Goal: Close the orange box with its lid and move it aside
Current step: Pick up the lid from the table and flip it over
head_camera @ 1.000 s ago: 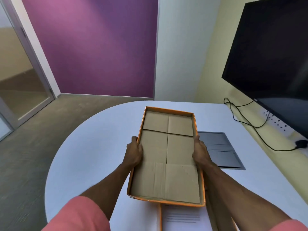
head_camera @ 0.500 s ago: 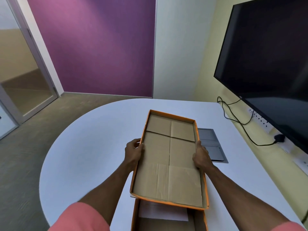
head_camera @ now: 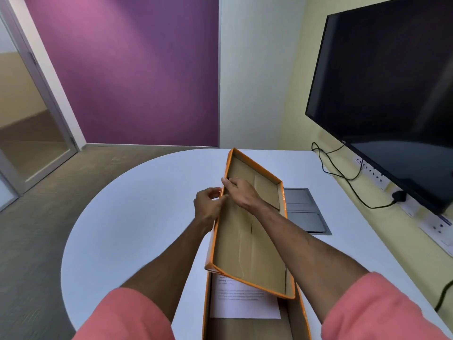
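The right hand (head_camera: 241, 193) has left the lid's right edge and crossed over to its left rim, and the lid (head_camera: 250, 231) has tipped up on its side since a moment ago. It is now held above the table (head_camera: 137, 217), its brown cardboard inside facing the person, its near end over the open orange box (head_camera: 295, 315). The left hand (head_camera: 208, 204) pinches the lid's left rim from outside, thumb and fingers closed on the orange edge. The right hand's fingers curl over that same rim from inside, just beside the left. A white printed sheet (head_camera: 245, 303) lies inside the box, partly under the lid.
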Motion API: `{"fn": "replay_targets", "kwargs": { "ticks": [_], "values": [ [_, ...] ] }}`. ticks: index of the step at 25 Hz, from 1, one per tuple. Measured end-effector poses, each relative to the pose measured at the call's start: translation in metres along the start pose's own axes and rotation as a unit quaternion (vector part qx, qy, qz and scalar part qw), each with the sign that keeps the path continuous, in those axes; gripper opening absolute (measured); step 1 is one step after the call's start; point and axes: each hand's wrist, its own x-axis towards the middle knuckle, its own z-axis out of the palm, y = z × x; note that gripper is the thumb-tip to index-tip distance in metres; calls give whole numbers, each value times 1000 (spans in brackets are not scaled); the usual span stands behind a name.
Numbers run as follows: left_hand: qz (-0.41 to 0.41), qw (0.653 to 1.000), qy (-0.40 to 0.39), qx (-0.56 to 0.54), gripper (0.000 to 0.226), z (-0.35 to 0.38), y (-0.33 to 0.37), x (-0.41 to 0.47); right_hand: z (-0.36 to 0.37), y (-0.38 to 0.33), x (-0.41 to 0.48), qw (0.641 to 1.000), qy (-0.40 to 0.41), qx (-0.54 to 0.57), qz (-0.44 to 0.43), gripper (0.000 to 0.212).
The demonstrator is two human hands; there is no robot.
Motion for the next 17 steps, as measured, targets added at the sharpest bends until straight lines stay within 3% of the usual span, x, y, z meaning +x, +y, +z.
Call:
{"fn": "replay_targets", "kwargs": {
  "ticks": [6, 9, 11, 15, 17],
  "values": [
    [71, 995, -65, -2, 56, 2, 30, 4, -12, -23, 13, 983, 159, 76, 56, 19],
    [45, 987, -133, -80, 63, -3, 33, 13, -31, -24, 15, 965, 225, 115, 67, 17],
    [0, 984, -131, -118, 59, -7, 29, 21, -42, -25, 16, 959, 238, 140, 68, 18],
    [-77, 986, -149, -21, 66, -16, 16, 28, -59, -29, 19, 939, 228, 246, 82, 14],
    [-102, 984, -143, -5, 68, -20, 11, 31, -70, -31, 20, 935, 201, 283, 81, 22]
  ]
}}
